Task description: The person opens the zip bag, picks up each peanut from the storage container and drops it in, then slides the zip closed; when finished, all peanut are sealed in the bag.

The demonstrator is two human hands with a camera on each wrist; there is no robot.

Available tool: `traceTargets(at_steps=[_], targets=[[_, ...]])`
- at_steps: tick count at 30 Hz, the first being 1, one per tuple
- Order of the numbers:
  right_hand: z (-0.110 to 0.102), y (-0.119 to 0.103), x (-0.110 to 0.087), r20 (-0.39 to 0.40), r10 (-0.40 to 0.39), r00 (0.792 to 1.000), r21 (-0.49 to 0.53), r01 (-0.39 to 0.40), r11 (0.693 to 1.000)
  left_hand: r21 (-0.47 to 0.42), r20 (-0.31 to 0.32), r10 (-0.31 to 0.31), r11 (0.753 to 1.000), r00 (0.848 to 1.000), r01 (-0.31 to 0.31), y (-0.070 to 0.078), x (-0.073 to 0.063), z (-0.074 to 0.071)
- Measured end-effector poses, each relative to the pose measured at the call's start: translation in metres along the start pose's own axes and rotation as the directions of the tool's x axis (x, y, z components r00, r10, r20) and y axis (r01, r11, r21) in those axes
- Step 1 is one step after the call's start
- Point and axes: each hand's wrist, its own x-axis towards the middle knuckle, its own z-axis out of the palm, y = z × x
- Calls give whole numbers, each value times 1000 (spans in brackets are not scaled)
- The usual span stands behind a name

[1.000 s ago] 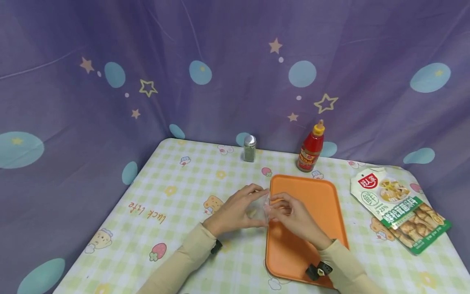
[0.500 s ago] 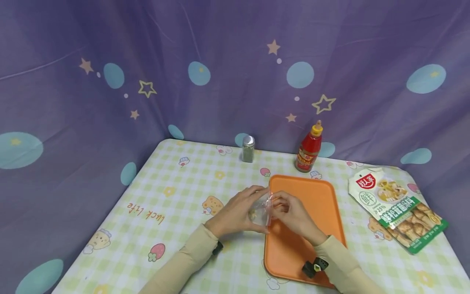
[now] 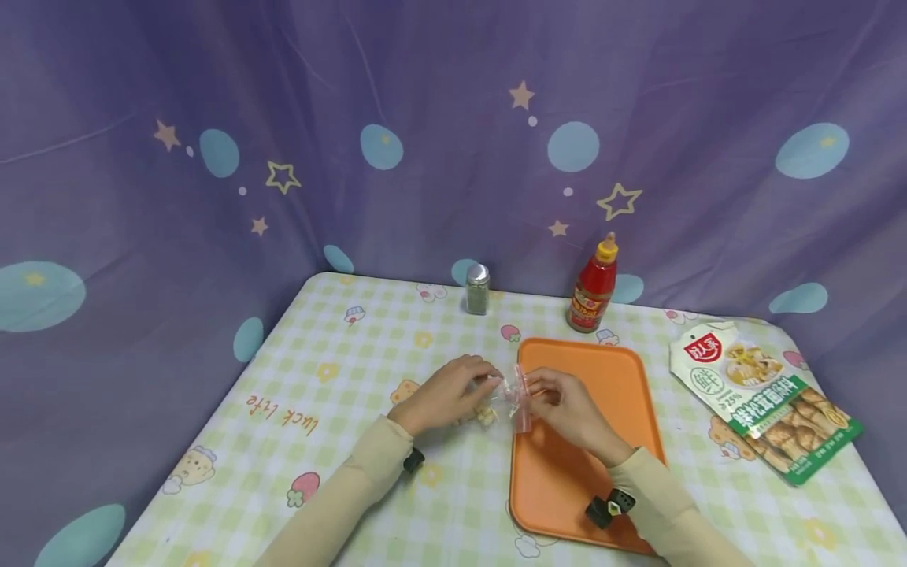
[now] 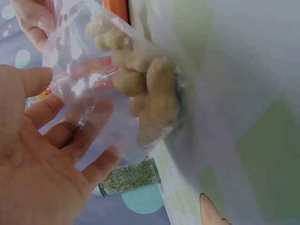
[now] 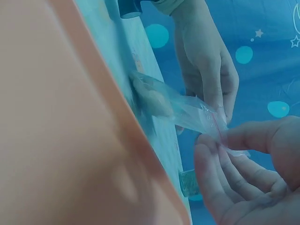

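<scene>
A clear zip-lock bag [image 3: 522,417] with a pink seal strip is held between both hands, over the left edge of the orange tray [image 3: 560,492]. Several peanuts in their shells [image 4: 152,89] lie at the bottom of the bag, close to the tablecloth. My left hand [image 3: 441,398] pinches the bag below its seal with thumb and forefinger; its other fingers spread behind the clear plastic in the left wrist view. On the other side, my right hand [image 3: 575,409] pinches the seal strip between thumb and fingertips, as the right wrist view shows.
Behind the hands stand a glass shaker of green herbs [image 3: 478,291] and a red sauce bottle [image 3: 594,291] with a yellow cap. A green and white mushroom-print packet [image 3: 768,398] lies right of the tray. A purple curtain [image 3: 425,71] hangs behind the checked tablecloth [image 3: 368,346].
My left hand has gone from spread around the bag to a thumb-and-forefinger pinch near its top. The peanuts and pink strip show more plainly now. The right hand keeps its hold.
</scene>
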Motion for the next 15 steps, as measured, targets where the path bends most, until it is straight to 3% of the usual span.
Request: traceTargets(at_steps=[3,9,15], targets=[[-1,1,2,-9,-3,1000,-29,3,1000,1,-14,17,1000,1000,-17,-3,3,-1],[-5,3,7,-19,2,1000,-74,-3,997,-37,6,3,999,1000,-3,-6,5,-1],[-9,6,11,-24,-11,1000,-123,8,992,-21,0,-19,1000,1000,19,-9,2,-2]])
